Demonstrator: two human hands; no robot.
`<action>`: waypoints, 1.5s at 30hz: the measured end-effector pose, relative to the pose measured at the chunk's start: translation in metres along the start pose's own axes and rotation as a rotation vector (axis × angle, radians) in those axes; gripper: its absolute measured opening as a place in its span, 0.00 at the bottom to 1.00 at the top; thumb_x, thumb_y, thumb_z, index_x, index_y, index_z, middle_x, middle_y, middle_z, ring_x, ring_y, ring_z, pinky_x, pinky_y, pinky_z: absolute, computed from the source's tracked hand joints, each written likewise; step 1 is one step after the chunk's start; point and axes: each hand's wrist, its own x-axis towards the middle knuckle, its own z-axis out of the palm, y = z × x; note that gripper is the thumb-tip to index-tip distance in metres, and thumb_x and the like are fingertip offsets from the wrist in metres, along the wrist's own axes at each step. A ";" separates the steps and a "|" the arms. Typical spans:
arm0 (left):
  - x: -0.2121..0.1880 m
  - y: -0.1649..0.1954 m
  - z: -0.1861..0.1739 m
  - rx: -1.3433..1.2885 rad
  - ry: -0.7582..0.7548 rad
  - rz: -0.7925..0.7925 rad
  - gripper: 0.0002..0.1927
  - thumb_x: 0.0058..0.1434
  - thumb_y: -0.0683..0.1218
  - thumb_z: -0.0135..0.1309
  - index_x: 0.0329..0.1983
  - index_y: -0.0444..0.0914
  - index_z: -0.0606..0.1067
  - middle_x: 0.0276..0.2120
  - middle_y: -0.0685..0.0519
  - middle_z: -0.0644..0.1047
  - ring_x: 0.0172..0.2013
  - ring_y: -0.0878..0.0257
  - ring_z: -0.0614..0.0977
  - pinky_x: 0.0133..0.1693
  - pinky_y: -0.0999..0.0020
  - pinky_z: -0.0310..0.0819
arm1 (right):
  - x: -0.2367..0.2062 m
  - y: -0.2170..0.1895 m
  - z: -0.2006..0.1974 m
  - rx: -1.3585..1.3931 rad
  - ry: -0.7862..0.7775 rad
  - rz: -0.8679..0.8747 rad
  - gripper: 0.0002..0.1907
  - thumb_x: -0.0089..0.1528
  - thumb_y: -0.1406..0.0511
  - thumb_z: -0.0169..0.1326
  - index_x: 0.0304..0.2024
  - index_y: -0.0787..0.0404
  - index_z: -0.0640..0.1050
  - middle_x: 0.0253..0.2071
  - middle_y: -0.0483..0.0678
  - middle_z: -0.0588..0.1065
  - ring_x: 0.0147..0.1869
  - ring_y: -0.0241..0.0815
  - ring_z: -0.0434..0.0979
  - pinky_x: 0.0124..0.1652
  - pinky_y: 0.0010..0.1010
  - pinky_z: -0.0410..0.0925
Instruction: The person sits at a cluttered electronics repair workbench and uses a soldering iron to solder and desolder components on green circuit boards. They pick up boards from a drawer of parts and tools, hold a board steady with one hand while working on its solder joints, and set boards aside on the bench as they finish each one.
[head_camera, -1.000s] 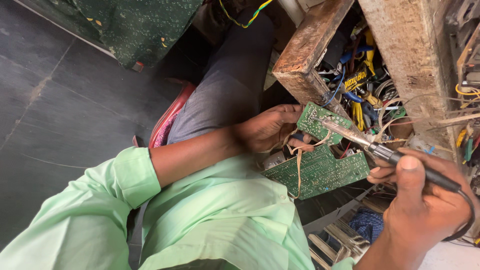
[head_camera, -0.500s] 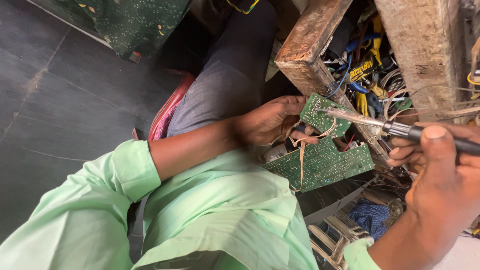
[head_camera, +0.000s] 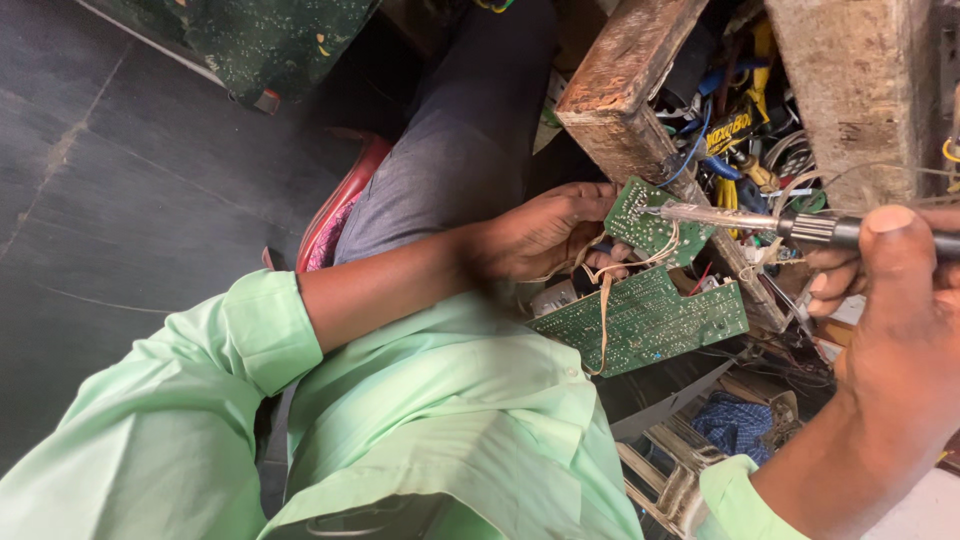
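My left hand (head_camera: 545, 232) grips a small green circuit board (head_camera: 650, 225) by its edge. Flat pale ribbon wires (head_camera: 604, 300) run from it down to a larger green circuit board (head_camera: 650, 322) lying below. My right hand (head_camera: 895, 310) holds a soldering iron (head_camera: 800, 226) by its dark handle. The iron's metal tip rests on the face of the small board. Both arms wear light green sleeves.
A worn wooden frame (head_camera: 625, 95) stands just above the boards, with a tangle of coloured wires (head_camera: 745, 140) and parts behind it. A red stool edge (head_camera: 335, 205) shows under my leg. Dark floor (head_camera: 110, 190) lies to the left. Blue cloth (head_camera: 735, 425) sits lower right.
My right hand has risen and drawn closer to the camera with the soldering iron. The iron now lies nearly level, tip still on the small board. The left hand holds still.
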 end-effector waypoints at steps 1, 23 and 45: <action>0.000 -0.001 -0.001 -0.013 -0.015 0.023 0.09 0.73 0.43 0.47 0.48 0.31 0.70 0.45 0.49 0.78 0.43 0.60 0.83 0.49 0.55 0.83 | 0.000 0.000 0.002 -0.008 0.010 0.003 0.08 0.77 0.66 0.51 0.54 0.65 0.71 0.37 0.50 0.76 0.34 0.34 0.75 0.33 0.23 0.70; 0.000 0.002 -0.002 0.060 0.049 -0.074 0.18 0.75 0.46 0.45 0.62 0.30 0.68 0.52 0.46 0.77 0.47 0.60 0.82 0.49 0.62 0.83 | -0.042 0.023 -0.009 0.049 -0.077 -0.297 0.15 0.80 0.65 0.55 0.52 0.76 0.72 0.41 0.58 0.76 0.39 0.42 0.81 0.43 0.28 0.78; 0.000 0.002 -0.002 0.025 0.033 -0.073 0.17 0.75 0.44 0.45 0.61 0.30 0.68 0.52 0.45 0.77 0.47 0.57 0.83 0.52 0.58 0.83 | -0.028 0.019 -0.002 0.085 -0.053 -0.242 0.13 0.80 0.68 0.54 0.50 0.77 0.71 0.42 0.61 0.76 0.37 0.45 0.80 0.39 0.32 0.77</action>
